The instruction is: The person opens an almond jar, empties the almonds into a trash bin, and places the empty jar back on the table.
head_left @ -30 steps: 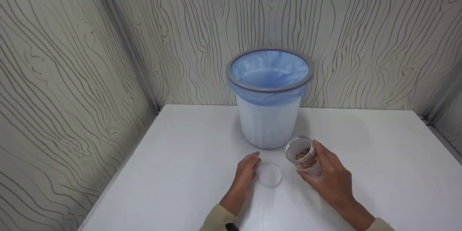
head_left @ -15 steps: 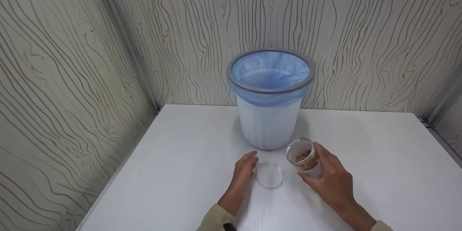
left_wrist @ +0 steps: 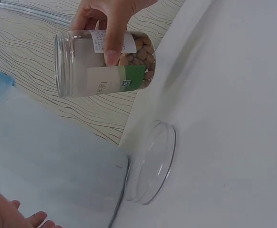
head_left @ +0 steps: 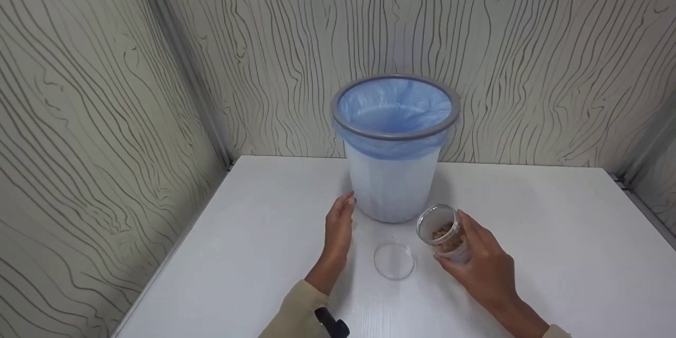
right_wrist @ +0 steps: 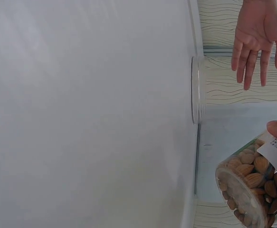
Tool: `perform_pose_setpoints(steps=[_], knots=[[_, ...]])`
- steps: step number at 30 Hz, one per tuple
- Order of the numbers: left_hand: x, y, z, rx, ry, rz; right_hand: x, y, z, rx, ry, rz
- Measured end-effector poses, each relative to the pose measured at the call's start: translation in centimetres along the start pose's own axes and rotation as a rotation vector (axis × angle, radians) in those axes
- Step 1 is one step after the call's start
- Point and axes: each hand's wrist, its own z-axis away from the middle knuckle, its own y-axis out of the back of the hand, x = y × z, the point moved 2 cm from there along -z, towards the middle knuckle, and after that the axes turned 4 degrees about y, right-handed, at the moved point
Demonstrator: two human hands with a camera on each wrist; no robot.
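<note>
My right hand (head_left: 488,270) grips a clear plastic jar (head_left: 444,235) of almonds, its uncovered mouth tilted up toward the left. In the left wrist view the jar (left_wrist: 105,78) has a white and green label, and the almonds (left_wrist: 140,57) lie toward its base. A round transparent lid (head_left: 394,261) lies on the white table, between my hands. To the left of it, my left hand (head_left: 339,227) is held up with nothing in it. The right wrist view shows that left hand (right_wrist: 259,38) with straight, spread fingers, palm visible.
A white waste bin (head_left: 393,185) with a grey rim and a blue liner bag (head_left: 396,111) stands behind the lid. The white table (head_left: 253,253) meets wood-patterned panels (head_left: 285,53) at the back and left side.
My left hand has come away from beside the lid, moving left and forward toward the bin. The lid stays on the table. My right hand and the jar have barely moved.
</note>
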Motion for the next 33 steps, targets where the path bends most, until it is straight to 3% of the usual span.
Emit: perform_pose_setpoints(steps=[13,19,33], knots=[[5.0,1.3,-2.7,0.070,-0.209,-0.092,-0.1,0.1,-0.2,0.001,-0.004,-0.005],[6.7,1.8,-3.9,0.070,-0.249,-0.163,-0.1,0.0,-0.4,-0.003,-0.001,-0.001],[10.4,2.5,-6.8,0.115,-0.340,-0.228,-0.1,0.1,-0.5,-0.007,0.002,0.008]])
